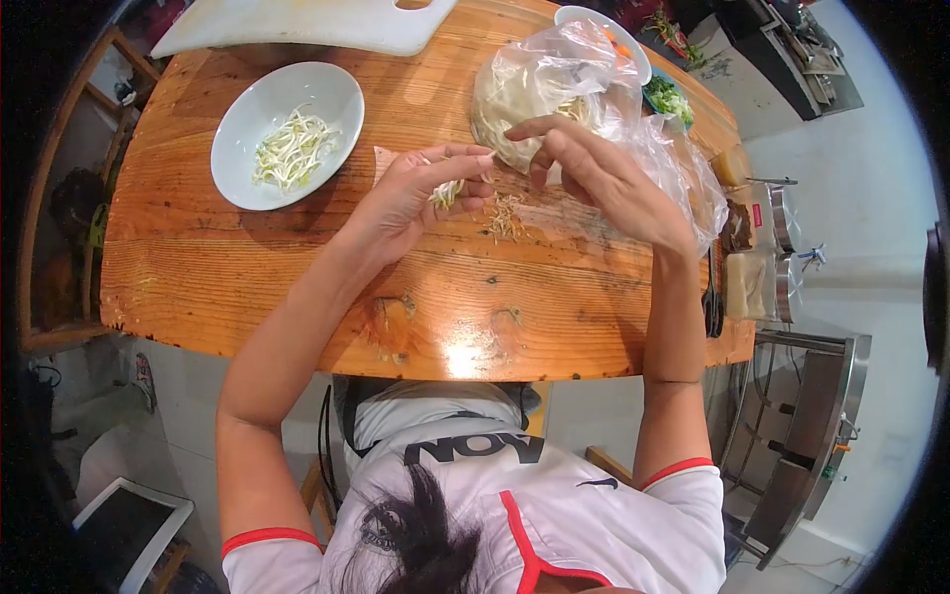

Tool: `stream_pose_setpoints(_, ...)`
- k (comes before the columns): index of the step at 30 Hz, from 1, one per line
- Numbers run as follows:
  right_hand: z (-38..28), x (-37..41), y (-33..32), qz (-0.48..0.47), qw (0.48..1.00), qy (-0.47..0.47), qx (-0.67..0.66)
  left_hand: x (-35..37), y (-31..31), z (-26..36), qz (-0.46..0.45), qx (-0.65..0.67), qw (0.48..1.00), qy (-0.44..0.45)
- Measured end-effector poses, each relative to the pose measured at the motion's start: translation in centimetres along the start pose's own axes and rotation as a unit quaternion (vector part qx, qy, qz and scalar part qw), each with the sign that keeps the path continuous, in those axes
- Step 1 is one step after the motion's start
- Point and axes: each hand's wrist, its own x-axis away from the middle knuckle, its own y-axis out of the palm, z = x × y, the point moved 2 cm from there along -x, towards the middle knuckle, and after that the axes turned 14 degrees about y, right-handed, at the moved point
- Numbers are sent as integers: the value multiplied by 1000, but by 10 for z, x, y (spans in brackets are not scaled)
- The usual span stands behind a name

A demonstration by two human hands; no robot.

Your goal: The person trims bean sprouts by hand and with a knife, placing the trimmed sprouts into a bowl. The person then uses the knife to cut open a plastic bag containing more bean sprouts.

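Several bean sprouts (446,193) are held in my left hand (416,188), whose fingers curl round them above the wooden table. My right hand (604,178) hovers just to the right, its fingers apart and partly bent, with nothing visible in them. Behind it lies a clear plastic bag (534,89) with pale sprouts inside. Below and between the hands is a small pile of thin brownish root ends (507,218) on the tabletop. To the left of my left hand, a white bowl (233,148) holds a heap of sprouts (297,148).
A white cutting board (297,28) lies at the far left of the table (247,287). At the back right are a white plate (579,15) with orange pieces and a dish of chopped greens (669,99). Black scissors (712,302) and containers (752,282) are at the right edge.
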Motion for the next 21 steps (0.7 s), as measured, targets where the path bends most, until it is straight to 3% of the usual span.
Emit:
stream_pose_setpoints(3, 5, -5, 7, -14, 998, -46, 40, 1, 1, 3, 20, 41, 999, -3)
stream_pose_setpoints(9, 5, -8, 11, -2, 1000, -20, 21, 2, -1, 1, 21, 81, 996, -16)
stream_pose_setpoints(12, 8, -10, 14, 10, 998, -56, 14, 2, -1, 1, 5, 82, 996, -17)
stream_pose_setpoints(18, 8, -8, 12, -3, 999, 14, 29, 4, -1, 2, 8, 46, 999, -25)
stream_pose_setpoints(21, 8, -10, 12, -18, 999, -15, 34, 1, -5, -2, -5, 38, 999, -28)
